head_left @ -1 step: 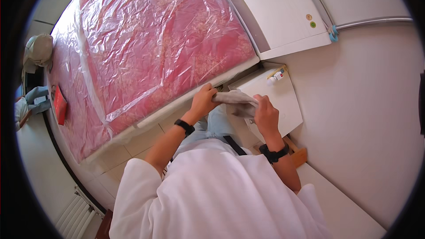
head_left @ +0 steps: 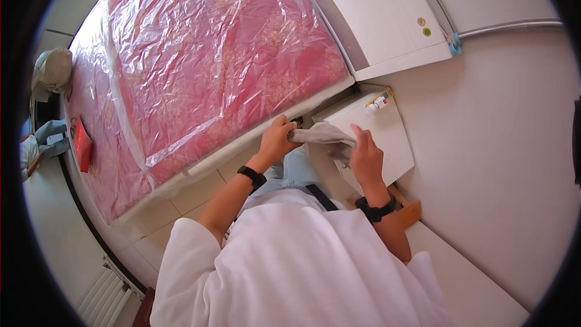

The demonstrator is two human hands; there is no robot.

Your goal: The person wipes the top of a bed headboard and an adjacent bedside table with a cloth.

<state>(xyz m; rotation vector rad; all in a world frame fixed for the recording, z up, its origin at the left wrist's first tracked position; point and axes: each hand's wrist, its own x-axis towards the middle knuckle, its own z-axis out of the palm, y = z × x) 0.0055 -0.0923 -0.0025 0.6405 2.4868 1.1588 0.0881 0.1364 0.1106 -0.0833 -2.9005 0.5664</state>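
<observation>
A small light-grey cloth (head_left: pixel 327 134), twisted and drooping in the middle, is stretched between my two hands. My left hand (head_left: pixel 278 140) is closed on its left end. At the other end, my right hand (head_left: pixel 367 156) pinches the fabric, with one finger sticking up. A darker fold hangs beside the right hand. I cannot tell whether the cloth is a garment or a rag. Both hands are in the air in front of my body, near the bed's edge.
Beyond my hands lies a pink-red mattress (head_left: pixel 242 42) under clear plastic. A white bedside cabinet (head_left: pixel 387 133) stands to the right with a small white bottle (head_left: pixel 376 106) on top. A red flat item (head_left: pixel 81 145) lies at the mattress's left edge, near another person (head_left: pixel 30 151).
The cloth's folds have shifted slightly between my hands. A finger of my right hand now points up more. The left hand has barely moved.
</observation>
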